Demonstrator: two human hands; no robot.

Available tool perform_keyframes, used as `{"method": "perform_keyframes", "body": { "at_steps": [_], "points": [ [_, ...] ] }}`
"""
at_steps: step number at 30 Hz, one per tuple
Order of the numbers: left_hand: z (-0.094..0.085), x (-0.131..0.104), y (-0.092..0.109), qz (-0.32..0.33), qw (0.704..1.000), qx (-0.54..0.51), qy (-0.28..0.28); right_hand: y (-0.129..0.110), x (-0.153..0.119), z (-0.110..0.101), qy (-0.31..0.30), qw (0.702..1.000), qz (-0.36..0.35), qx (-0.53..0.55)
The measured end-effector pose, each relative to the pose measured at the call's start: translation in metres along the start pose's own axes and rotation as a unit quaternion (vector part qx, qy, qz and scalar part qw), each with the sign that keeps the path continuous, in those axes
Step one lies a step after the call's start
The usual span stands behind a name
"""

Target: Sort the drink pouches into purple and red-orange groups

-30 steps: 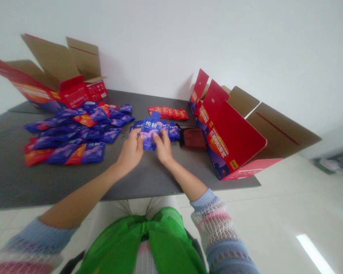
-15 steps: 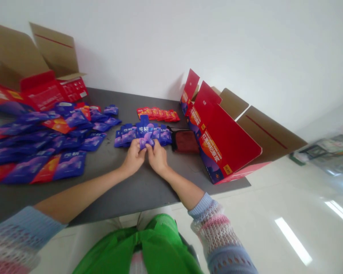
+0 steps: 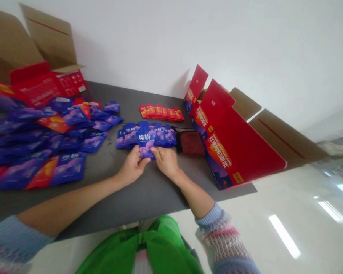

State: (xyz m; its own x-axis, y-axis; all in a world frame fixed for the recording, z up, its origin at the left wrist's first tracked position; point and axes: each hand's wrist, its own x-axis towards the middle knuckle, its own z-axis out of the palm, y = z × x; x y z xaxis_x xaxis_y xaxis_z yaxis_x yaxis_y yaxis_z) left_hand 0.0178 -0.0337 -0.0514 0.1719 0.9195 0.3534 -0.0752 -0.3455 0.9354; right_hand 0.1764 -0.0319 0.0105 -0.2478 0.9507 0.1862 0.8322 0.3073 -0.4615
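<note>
A blue-purple pouch (image 3: 145, 139) with white lettering is held upright between my two hands. My left hand (image 3: 133, 164) pinches its lower left corner, and my right hand (image 3: 165, 160) grips the lower right edge. Just behind it, a row of matching blue pouches (image 3: 130, 134) lies overlapped on the grey table (image 3: 114, 205). Farther back is a row of red-orange pouches (image 3: 161, 113). A dark brown zipped case (image 3: 191, 143) rests to the right of the blue row.
Red printed cartons (image 3: 246, 146) with raised flaps stand along the right end of the table. To the left lies a large heap of blue and red pouches (image 3: 70, 167). Behind the heap is an open red carton (image 3: 37, 85). A white wall runs along the back.
The held pouch has come slightly down towards me, away from the row. My right hand's fingers have shifted on its edge. The whole view has turned a little.
</note>
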Motion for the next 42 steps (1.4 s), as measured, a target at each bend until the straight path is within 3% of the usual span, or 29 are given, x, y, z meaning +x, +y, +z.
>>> {"method": "perform_keyframes", "body": {
  "at_steps": [3,8,13,15,19,23,28,36,40,42],
  "points": [
    [-0.001,0.0,0.003,-0.012,0.999,-0.02,-0.026,-0.001,-0.001,-0.004,-0.022,0.999,0.024,0.019],
    [0.0,0.004,0.003,-0.059,0.997,-0.039,-0.023,0.002,0.004,-0.008,-0.074,0.985,0.101,0.122],
    [0.001,0.008,0.011,-0.114,0.987,-0.099,-0.062,0.003,0.007,-0.01,-0.053,0.975,0.14,0.162],
    [-0.002,0.009,0.013,-0.152,0.98,-0.106,-0.069,0.001,0.006,-0.011,-0.044,0.981,0.135,0.129],
    [-0.006,0.012,0.013,-0.198,0.972,-0.127,0.005,-0.004,0.001,-0.016,-0.027,0.993,0.103,0.054],
    [-0.004,0.013,0.017,-0.213,0.966,-0.148,-0.012,-0.009,-0.005,-0.016,-0.003,0.998,0.047,0.032],
    [-0.003,0.009,0.029,-0.258,0.947,-0.188,0.026,-0.008,-0.007,-0.005,-0.006,0.999,0.015,0.039],
    [-0.005,0.006,0.02,-0.217,0.962,-0.169,0.002,0.0,-0.007,0.004,0.022,0.993,-0.05,0.106],
    [-0.005,-0.001,0.016,-0.114,0.993,0.002,0.025,0.005,-0.002,0.01,-0.009,0.993,-0.035,0.11],
    [-0.005,-0.006,0.019,-0.062,0.987,0.136,0.067,0.007,0.0,0.015,-0.025,0.991,-0.048,0.124]
  ]
}}
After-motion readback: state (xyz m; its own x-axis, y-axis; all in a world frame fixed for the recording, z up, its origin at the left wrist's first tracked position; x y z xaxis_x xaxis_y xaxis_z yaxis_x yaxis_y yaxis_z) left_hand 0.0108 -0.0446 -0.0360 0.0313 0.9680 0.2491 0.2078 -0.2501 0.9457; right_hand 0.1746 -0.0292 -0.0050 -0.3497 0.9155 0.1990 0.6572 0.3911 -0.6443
